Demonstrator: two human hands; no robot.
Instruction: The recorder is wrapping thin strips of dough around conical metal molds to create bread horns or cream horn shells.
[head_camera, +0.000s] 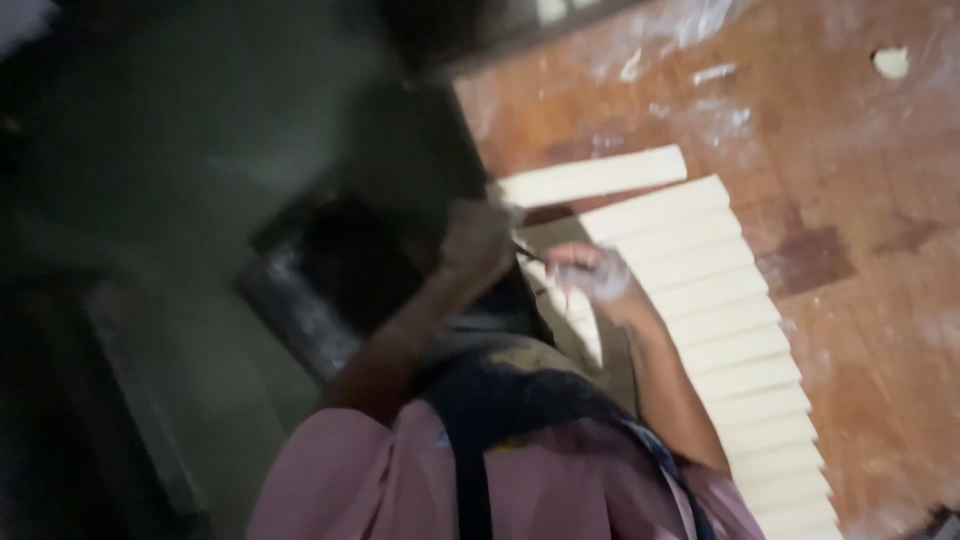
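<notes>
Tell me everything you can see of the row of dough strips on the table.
The dough strips are pale cream, long and flat, looking soft and floury. They lie side by side, edges touching, in a row running down the wooden table, which is dusted with flour. The top strip sits slightly apart and angled away from the rest. The right hand, floury, rests on the near ends of the upper strips; the left hand is beside them at the table edge. The picture is blurred, so finer detail cannot be told.

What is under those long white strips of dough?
The pale dough strips lie on a brown wooden table dusted with flour. The right hand and its forearm cover the strips' near ends, so that part is hidden.
</notes>
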